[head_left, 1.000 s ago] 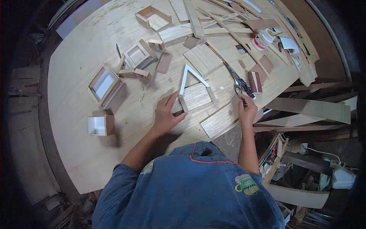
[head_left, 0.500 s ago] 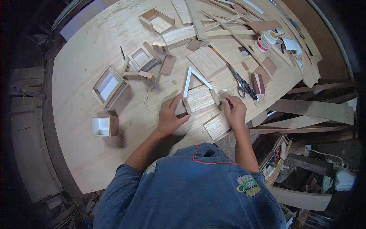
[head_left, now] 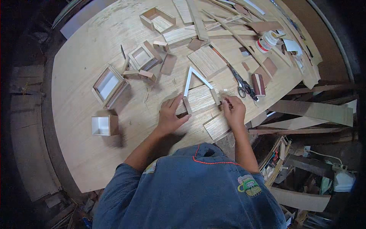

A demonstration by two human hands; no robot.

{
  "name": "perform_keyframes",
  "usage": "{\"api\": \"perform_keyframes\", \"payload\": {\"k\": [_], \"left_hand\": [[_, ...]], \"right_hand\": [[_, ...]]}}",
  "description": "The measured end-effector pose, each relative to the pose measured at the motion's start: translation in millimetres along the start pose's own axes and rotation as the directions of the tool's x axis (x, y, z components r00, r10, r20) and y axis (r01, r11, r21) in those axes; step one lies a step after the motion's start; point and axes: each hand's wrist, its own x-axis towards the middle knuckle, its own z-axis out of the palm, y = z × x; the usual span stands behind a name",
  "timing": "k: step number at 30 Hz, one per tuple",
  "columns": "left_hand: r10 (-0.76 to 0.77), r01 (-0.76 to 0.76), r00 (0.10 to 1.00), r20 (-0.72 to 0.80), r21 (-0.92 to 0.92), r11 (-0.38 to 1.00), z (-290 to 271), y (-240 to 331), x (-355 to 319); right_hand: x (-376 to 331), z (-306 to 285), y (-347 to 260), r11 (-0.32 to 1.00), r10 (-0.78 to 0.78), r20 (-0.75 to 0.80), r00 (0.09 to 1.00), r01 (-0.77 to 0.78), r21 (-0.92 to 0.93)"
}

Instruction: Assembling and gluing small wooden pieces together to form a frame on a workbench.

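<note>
An inverted V of thin wood strips with white edges (head_left: 199,78) lies on the table, partly over a striped light wood panel (head_left: 201,98). At its left foot is a short wooden strip (head_left: 187,105); my left hand (head_left: 168,115) holds this between fingertips and thumb, spanning its length. Another short wooden strip (head_left: 215,97) meets the right foot of the V. Beside that strip is my right hand (head_left: 234,110), its fingers curled and thumb close to them. Something small and dark shows at its fingertips, too small to name. A second striped panel (head_left: 216,127) lies at the near edge.
Scissors (head_left: 246,89), a dark red block with a pale stripe (head_left: 258,84) and a white glue tub (head_left: 267,41) stand to the right. Small wooden boxes (head_left: 105,126) and frames (head_left: 109,86) sit to the left. Long wood strips (head_left: 232,36) pile up at the back.
My hands and the V-shaped frame stay practically where they were. Only a slight shift of the whole view shows.
</note>
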Motion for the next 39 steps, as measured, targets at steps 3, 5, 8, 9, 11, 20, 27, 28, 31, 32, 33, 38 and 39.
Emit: {"api": "perform_keyframes", "payload": {"k": [3,5,8,9,11,20,27,28,31,32,33,38,39], "left_hand": [[0.01,-0.011,1.0,0.022,0.019,1.0,0.3,-0.4,0.2],[0.028,-0.028,1.0,0.004,0.001,1.0,0.5,-0.2,0.7],[0.028,-0.028,1.0,-0.002,0.006,1.0,0.2,0.8,1.2],[0.028,-0.028,1.0,-0.001,0.006,1.0,-0.2,1.2,1.3],[0.044,-0.044,0.999,-0.008,0.02,0.999,-0.8,1.8,1.3],[0.031,-0.031,1.0,0.001,0.027,0.999,0.0,1.3,2.2],[0.025,-0.026,0.999,0.029,0.032,0.999,-0.9,1.1,1.3],[0.023,-0.023,0.999,0.027,0.026,0.999,-1.0,1.2,1.2],[0.024,-0.025,1.0,0.016,0.031,0.999,-1.1,2.3,0.8],[0.029,-0.029,1.0,0.008,0.043,0.999,-1.2,2.7,0.6],[0.029,-0.029,1.0,0.008,0.043,0.999,-1.4,3.1,0.3],[0.019,-0.021,0.999,0.031,0.047,0.999,-2.2,3.2,0.7],[0.02,-0.021,0.999,0.031,0.047,0.999,-2.2,3.1,0.6]], "right_hand": [[-0.3,-0.1,0.7,1.0,0.004,0.005,1.0,-0.004,-0.005],[-0.7,-0.3,1.1,1.0,0.014,0.01,1.0,-0.013,-0.008],[-1.3,-0.3,1.2,0.998,-0.04,-0.031,0.999,0.039,-0.047],[-1.5,-0.4,1.2,0.999,-0.027,-0.024,0.999,0.026,-0.04],[-1.8,-0.4,1.2,0.999,-0.013,-0.018,1.0,0.012,-0.033],[-1.2,-0.5,2.3,1.0,-0.025,-0.039,0.999,0.024,-0.017],[-0.7,-0.2,1.9,1.0,-0.011,-0.052,0.999,0.011,0.0],[-0.8,-0.2,2.0,1.0,-0.015,-0.065,0.998,0.017,0.021],[-1.0,-0.7,3.1,1.0,-0.004,-0.049,0.999,0.003,-0.019],[-1.1,-0.9,3.5,1.0,-0.016,-0.047,0.999,0.015,-0.027],[-1.3,-0.9,3.8,1.0,-0.018,-0.054,0.998,0.016,-0.024],[-1.3,-2.0,4.2,0.999,-0.013,-0.053,0.999,0.01,-0.05],[-1.3,-2.4,4.0,0.999,-0.014,-0.054,0.998,0.011,-0.046]]}}
